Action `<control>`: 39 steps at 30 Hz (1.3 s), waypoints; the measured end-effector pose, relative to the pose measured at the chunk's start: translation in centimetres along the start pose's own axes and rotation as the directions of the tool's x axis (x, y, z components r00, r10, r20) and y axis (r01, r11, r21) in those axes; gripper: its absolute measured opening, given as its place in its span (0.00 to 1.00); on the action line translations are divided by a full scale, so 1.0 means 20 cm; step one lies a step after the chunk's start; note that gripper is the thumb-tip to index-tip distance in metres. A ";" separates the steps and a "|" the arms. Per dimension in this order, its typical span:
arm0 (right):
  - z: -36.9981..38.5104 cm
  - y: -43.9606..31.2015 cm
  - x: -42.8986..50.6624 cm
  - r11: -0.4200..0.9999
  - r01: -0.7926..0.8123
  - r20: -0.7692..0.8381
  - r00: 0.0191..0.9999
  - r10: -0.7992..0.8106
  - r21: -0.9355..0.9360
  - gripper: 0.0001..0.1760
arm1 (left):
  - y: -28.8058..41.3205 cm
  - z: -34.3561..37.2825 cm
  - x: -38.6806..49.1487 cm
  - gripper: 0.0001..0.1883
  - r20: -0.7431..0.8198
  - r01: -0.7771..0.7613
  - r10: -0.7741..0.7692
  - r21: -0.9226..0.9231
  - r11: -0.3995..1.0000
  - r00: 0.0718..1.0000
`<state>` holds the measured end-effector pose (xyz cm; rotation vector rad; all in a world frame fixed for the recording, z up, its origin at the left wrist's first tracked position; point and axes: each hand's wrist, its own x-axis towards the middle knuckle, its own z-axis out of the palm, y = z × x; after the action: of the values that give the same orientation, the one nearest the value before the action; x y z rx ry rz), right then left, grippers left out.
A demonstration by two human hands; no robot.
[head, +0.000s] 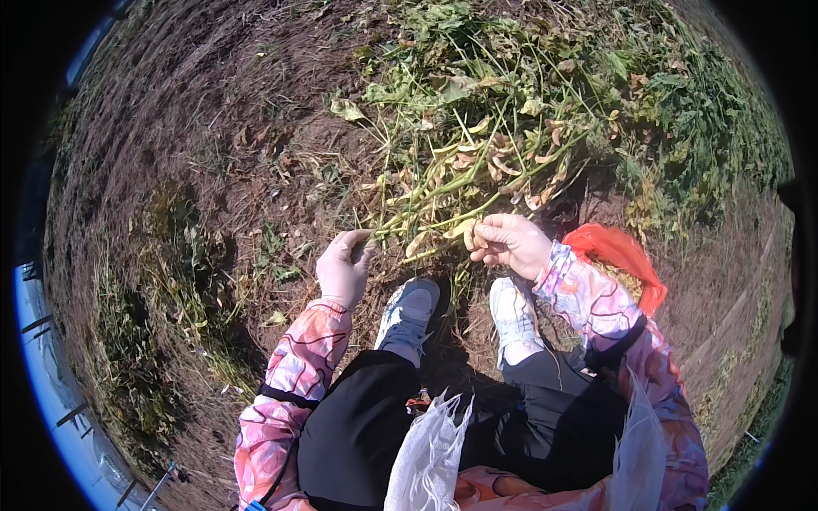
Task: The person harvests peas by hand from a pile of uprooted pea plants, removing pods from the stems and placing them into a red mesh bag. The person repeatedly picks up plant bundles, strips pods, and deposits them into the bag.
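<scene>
My left hand (346, 267) pinches the end of a green stem from a cut bean plant (460, 185) that lies in front of my feet. The plant's stems run up and to the right and bear many green and tan pods. My right hand (508, 243) is closed at the fingertips around tan pods at the plant's lower edge. Just right of that wrist sits a red plastic bag (617, 255) with its mouth open, and pale yellowish contents show inside it, partly hidden by my sleeve.
Leafy cut plants (696, 115) are heaped at the upper right. More wilted plants (185, 281) lie on the soil at the left. My shoes (409, 313) stand just below the hands. White fringed cloth (428, 453) hangs over my lap.
</scene>
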<state>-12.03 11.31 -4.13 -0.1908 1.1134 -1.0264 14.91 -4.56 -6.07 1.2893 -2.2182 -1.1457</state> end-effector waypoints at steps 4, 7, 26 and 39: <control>-0.02 0.02 0.01 0.999 -0.038 -0.003 0.999 0.038 0.025 0.11 | 0.00 0.01 0.00 0.09 0.013 0.016 -0.016 -0.010 1.000 1.000; -0.01 0.02 0.03 0.999 -0.037 -0.026 0.999 0.037 0.008 0.11 | -0.01 0.01 -0.01 0.09 0.011 -0.002 0.003 -0.022 1.000 1.000; -0.04 -0.02 0.04 0.985 -0.048 -0.025 0.999 0.045 -0.166 0.15 | -0.11 0.05 -0.01 0.09 0.043 0.038 -0.033 -0.109 0.993 0.999; -0.02 0.02 0.04 0.998 0.002 -0.066 0.998 0.002 0.068 0.13 | -0.10 0.04 -0.02 0.09 0.067 0.063 -0.058 -0.085 0.994 0.996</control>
<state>-12.03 10.98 -5.11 -0.1030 1.1368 -1.0756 15.74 -4.46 -8.17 1.3096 -2.1612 -1.3092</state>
